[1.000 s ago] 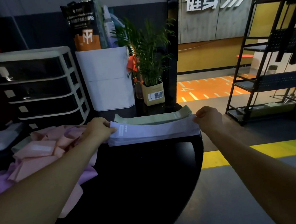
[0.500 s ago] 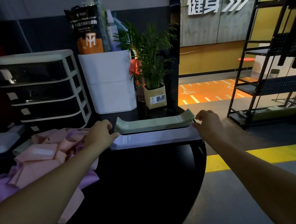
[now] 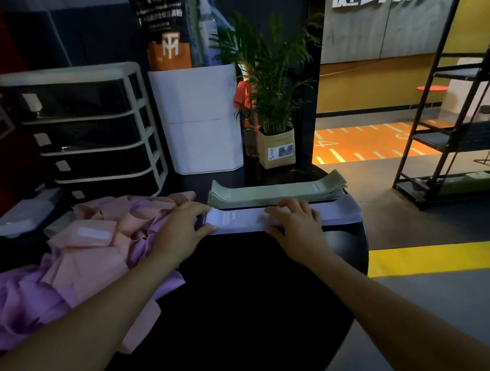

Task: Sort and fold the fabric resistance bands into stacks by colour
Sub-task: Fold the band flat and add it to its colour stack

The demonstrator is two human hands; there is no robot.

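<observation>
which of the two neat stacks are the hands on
The lilac stack, the nearer one at the table's edge: both the left hand and right hand rest on it. The green stack behind lies untouched.

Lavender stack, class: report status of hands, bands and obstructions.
Left hand and right hand flat on the lavender stack. Green stack done behind. Pink and purple heap unsorted, left. Nothing obstructing.

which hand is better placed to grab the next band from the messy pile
Left. The left hand rests at the lavender stack's left end, right against the unsorted pink and purple pile. The right hand lies flat mid-stack, farther away.
</observation>
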